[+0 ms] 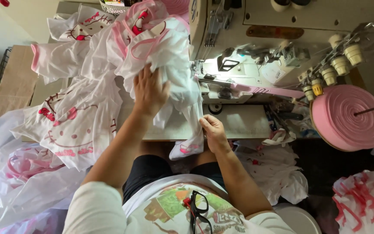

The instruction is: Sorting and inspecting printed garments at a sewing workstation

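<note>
The left hand (149, 89) lay spread, palm down, on a white garment (174, 65) with pink trim, its fingers splayed and pressing the cloth rather than closed round it; the right hand (213, 132) was closed on the same garment's lower edge, pinching a fold between thumb and fingers; below that pinch the cloth hung off the table (243, 123) edge toward the lap; above the left hand the garment bunched up against the sewing machine (256, 39); just right of the right hand's grip lay the machine's bed, with a strip of pink tape (265, 90) running across it; well to the right of both hands sat a big pink tape roll (349, 118); left of the left hand lay a pile of white printed shirts (74, 117); near the wearer's chest hung a pair of glasses (199, 208).
</note>
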